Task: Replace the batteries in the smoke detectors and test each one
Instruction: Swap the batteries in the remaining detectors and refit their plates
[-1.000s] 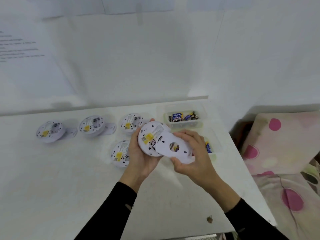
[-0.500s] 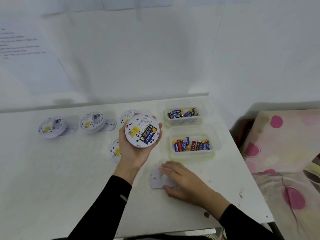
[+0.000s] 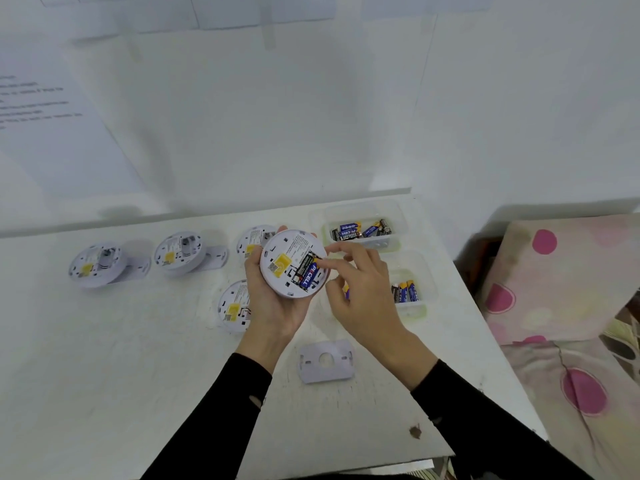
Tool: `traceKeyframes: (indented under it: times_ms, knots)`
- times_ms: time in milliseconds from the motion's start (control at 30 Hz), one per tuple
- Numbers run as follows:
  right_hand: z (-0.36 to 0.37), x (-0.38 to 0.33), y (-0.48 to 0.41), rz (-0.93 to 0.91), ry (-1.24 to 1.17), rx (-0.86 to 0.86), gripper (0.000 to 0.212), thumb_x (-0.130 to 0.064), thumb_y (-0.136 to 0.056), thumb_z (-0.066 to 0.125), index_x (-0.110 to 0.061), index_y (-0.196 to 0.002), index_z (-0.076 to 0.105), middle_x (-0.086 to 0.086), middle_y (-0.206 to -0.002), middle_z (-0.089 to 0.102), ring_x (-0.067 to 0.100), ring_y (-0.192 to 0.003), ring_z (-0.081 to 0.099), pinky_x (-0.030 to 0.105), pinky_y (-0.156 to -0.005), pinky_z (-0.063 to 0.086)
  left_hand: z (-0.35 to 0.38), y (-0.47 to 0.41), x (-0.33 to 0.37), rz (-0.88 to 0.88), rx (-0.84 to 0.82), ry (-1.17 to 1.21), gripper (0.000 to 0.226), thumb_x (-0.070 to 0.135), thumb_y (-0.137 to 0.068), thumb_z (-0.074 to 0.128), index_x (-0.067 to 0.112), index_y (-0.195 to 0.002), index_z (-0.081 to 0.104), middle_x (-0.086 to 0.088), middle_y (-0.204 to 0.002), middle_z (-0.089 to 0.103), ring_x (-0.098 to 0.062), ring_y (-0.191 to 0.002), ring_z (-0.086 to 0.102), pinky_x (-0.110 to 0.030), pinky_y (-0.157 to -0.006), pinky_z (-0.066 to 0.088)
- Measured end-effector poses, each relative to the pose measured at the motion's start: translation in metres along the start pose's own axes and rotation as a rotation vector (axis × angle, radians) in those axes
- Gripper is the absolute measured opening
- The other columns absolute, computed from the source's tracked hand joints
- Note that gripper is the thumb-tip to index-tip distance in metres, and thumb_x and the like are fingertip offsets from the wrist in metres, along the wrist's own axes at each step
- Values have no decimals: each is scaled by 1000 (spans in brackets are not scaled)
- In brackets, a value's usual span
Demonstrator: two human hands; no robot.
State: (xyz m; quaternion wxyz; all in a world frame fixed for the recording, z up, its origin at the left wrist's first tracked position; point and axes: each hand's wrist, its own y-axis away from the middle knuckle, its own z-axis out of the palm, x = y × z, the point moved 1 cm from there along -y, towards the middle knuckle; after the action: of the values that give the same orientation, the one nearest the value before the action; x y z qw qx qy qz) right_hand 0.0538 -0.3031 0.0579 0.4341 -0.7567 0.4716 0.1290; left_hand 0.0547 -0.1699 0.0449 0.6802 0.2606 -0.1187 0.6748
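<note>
Two batteries [image 3: 308, 271] sit in the smoke detector [image 3: 284, 247] clasped by your left grip [image 3: 273, 308]; your right grip [image 3: 363, 299], fingers apart, could flick one out.

Behind the right hand [image 3: 363, 299], the nearer battery tray [image 3: 423, 308] is mostly hidden. Only a few loose batteries [image 3: 405, 291] show at its outer end.

Beyond the fingers of the left hand [image 3: 273, 306], the rear detector [image 3: 251, 240] is half covered by the held detector [image 3: 292, 263].

Beside the left wrist, the near detector [image 3: 233, 306] loses its right edge behind the hand.

Label print on the held detector is too small to read.

Contact between the right index fingertip and the fitted batteries [image 3: 308, 271] cannot be resolved.

The wall sheet [image 3: 34, 109], far left of the grip, is cut by the frame edge and its text is blurred.
</note>
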Motion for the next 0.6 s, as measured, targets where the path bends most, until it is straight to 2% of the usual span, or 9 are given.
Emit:
traceKeyframes:
  times_ms: [133,200,300,433,500,600]
  knots:
    - [3,0,-9,160,-95,-7,33,-29,-77,37,-19,-94,64,-5,-120,56,17,-110,48,35,-83,36,11,1,0,13,-17,-62,50,58,-94,40,25,-123,62,-18,-137,57,-29,-110,62,-42,-88,51]
    - [4,0,-14,192,-82,-2,31,-23,-77,36,-16,-90,64,-2,-119,56,20,-110,48,34,-83,34,14,1,0,23,-21,-84,48,56,-91,45,24,-121,63,-16,-131,60,-28,-106,64,-41,-88,51]
    - [4,-2,-19,279,-142,-34,26,-11,-72,38,-15,-83,61,0,-113,53,20,-111,47,40,-91,39,18,0,-3,33,-2,-95,44,51,-92,44,22,-119,63,-13,-116,67,-26,-99,67,-39,-81,56]
    - [3,0,-21,369,-239,-76,16,-16,-74,40,-19,-81,54,-6,-103,46,15,-107,44,44,-96,40,18,-4,-7,26,47,-100,44,51,-99,37,21,-118,63,-10,-108,70,-25,-96,66,-35,-76,56]
    - [1,-1,-23,387,-291,-62,6,-18,-80,48,-16,-81,53,-7,-99,47,12,-104,44,38,-95,41,19,-5,-8,26,62,-102,43,51,-98,38,21,-117,63,-10,-108,70,-24,-95,66,-34,-75,55]
    - [-4,-3,-24,301,-333,-57,9,-13,-85,61,-12,-83,52,-3,-93,53,13,-92,49,17,-77,39,19,-10,-7,27,82,-106,43,51,-98,39,22,-117,64,-10,-107,70,-23,-92,68,-33,-71,57]
